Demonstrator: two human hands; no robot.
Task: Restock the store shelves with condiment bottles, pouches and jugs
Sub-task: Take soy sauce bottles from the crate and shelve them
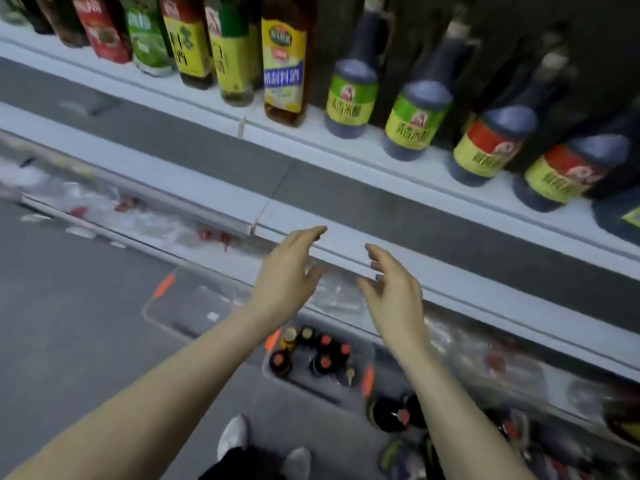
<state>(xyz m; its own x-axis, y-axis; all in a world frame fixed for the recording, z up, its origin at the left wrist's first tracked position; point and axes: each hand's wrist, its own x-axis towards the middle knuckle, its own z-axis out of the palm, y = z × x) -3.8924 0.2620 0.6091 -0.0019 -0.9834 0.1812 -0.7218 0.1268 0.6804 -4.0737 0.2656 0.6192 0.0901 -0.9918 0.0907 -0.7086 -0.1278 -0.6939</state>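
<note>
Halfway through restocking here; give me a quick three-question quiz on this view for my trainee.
1. True or false: the left hand holds a bottle.
2. The clear bin holding bottles sits: A on the floor, B on the top shelf, C on a cart.
3. Which cap colour is commonest among those bottles?
Key: 1 false, both it and the right hand are empty; 2 A; 3 red.

Both arms reach forward, the left hand and right hand empty with fingers loosely spread before a bare white shelf. Above it dark bottles stand in a row. A clear bin of bottles sits on the floor below.
</note>
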